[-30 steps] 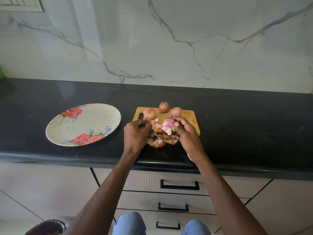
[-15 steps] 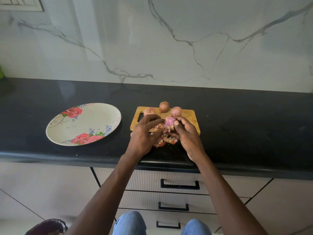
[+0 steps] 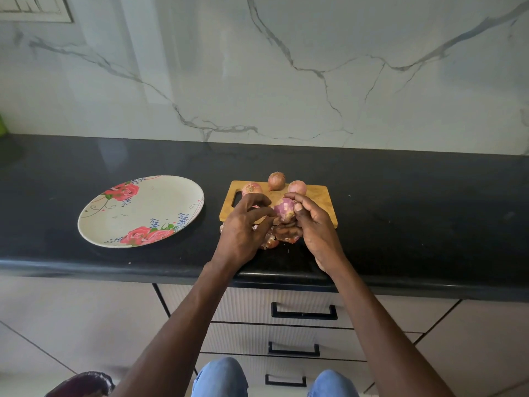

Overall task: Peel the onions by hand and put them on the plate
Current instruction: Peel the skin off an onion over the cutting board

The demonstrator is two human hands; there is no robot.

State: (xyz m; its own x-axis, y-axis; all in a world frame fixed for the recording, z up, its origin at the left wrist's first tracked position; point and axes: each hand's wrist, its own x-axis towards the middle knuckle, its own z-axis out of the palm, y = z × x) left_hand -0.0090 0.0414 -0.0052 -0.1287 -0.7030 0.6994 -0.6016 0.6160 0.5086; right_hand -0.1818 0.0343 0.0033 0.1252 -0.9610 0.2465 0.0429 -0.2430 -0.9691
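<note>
A: Status of the hands?

B: The half-peeled purple onion (image 3: 283, 210) is gripped by the right hand (image 3: 316, 229), thumb on its near side, fingers curled over its top. It is held just above the near edge of the small light wooden cutting board (image 3: 320, 206). The left hand (image 3: 243, 229) is brought up against the onion's left side, fingers bent toward it. Whether skin is pinched there cannot be told; the fingertips are hidden behind each other.

A: Other onions?

B: Three round unpeeled reddish-brown onions are seen at the board's far edge: left one (image 3: 251, 188) by the handle slot, middle one (image 3: 276, 180) on the far rim, right one (image 3: 297, 187) just beside it. None are touched.

A: Peel?

B: A pile of loose brown-pink onion skins (image 3: 286, 234) is lying on the black stone desk (image 3: 415, 213), just in front of the board, under the hands.

A: Plate?

B: The oval cream plate with red rose print (image 3: 140, 210) is set on the desk left of the board, apart from it. No onion is seen on it.

A: Surroundings?

B: White veined marble wall (image 3: 286, 67) behind the desk; pale drawers with black handles (image 3: 303, 312) below it.
</note>
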